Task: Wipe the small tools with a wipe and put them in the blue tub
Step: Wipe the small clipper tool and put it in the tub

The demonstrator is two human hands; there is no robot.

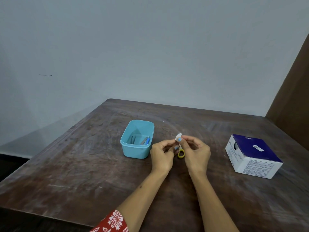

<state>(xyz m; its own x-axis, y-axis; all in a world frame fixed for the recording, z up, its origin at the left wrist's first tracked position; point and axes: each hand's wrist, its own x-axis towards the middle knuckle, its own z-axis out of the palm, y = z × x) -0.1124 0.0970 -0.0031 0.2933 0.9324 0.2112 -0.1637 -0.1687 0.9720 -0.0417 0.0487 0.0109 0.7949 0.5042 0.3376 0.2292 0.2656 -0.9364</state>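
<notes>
Red sleeve point(113, 221) with white floral print, bare forearms, blue-painted fingernails point(179, 139)

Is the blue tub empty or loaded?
Loaded. The blue tub stands upright, lidless, with several small tools lying on its floor.

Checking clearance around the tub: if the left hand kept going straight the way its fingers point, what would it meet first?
Probably the right hand: the left hand points right, at the wipe and yellow-handled scissors between them, not at the blue tub.
</notes>
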